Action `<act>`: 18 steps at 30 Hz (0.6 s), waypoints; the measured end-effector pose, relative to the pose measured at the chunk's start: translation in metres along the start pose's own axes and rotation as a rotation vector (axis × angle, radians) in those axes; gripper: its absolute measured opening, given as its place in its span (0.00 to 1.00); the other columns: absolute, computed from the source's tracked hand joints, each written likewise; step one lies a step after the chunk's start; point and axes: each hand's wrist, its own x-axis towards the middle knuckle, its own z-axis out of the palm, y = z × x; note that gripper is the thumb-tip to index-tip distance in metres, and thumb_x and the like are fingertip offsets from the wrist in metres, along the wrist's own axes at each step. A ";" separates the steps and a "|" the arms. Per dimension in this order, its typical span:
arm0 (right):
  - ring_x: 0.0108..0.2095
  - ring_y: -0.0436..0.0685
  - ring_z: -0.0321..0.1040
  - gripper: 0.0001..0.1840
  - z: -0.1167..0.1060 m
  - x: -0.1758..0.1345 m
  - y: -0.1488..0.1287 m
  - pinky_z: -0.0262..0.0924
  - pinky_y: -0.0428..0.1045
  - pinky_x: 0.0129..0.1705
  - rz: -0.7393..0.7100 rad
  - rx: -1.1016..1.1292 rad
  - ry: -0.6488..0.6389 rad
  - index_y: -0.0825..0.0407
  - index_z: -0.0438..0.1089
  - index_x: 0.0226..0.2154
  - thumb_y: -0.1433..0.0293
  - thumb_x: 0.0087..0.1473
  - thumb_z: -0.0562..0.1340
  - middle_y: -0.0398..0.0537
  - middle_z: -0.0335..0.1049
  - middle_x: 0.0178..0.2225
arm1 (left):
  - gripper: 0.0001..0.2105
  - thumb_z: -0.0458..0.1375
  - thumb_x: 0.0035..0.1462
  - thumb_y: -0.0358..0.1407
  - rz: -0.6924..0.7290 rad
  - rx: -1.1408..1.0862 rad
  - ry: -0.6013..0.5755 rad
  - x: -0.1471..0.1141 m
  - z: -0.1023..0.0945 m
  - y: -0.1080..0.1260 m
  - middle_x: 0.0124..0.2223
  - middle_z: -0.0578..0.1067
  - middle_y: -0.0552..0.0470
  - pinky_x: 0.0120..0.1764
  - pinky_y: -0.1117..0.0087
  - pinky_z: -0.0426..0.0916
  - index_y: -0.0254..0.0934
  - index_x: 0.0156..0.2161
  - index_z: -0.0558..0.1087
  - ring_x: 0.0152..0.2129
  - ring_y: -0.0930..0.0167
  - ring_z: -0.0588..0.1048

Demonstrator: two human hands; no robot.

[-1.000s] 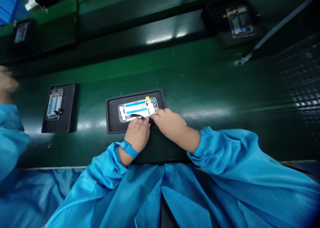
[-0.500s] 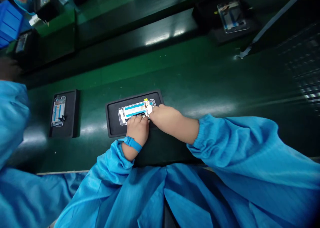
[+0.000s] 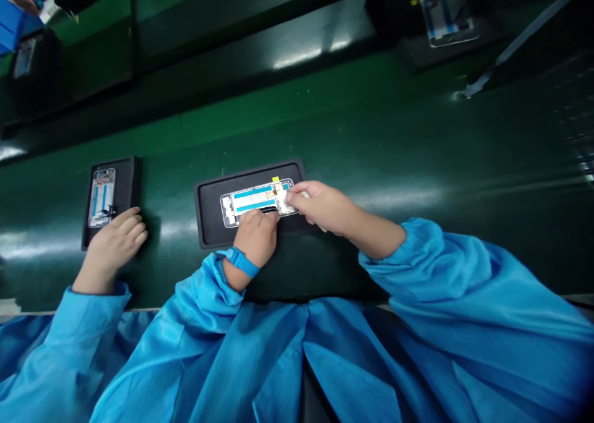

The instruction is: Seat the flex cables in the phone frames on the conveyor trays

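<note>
1. Head view: the bare right hand (image 3: 320,206) bends over the right end of a flat, blue-striped, clear-edged phone assembly (image 3: 254,198), thumb and forefinger drawn close; whether they grasp anything I cannot tell
2. Curled at the assembly's near long edge is the bare left hand (image 3: 257,236), wearing a blue wristband (image 3: 245,263); its fingertips are hidden, so its grip cannot be told
3. The assembly lies inside a shallow black rectangular tray (image 3: 210,220), a small yellow tab (image 3: 275,179) at its far edge
4. Step in hand, I judge: fine fingertip work at that right end; the next move seems to call for light right fingertips and a steady left
5. Leftward, a co-worker's hand (image 3: 117,242) is at a second black tray (image 3: 124,185) with a similar unit (image 3: 103,192)
6. Beneath both trays spreads a glossy dark-green bench (image 3: 394,157)
</note>
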 end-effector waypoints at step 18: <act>0.34 0.55 0.70 0.13 0.044 -0.010 0.036 0.65 0.54 0.38 -0.538 0.189 0.796 0.50 0.58 0.41 0.60 0.59 0.47 0.48 0.73 0.33 | 0.09 0.50 0.57 0.29 -0.021 0.143 -0.283 0.016 -0.012 0.008 0.35 0.74 0.45 0.39 0.62 0.65 0.35 0.39 0.72 0.41 0.62 0.69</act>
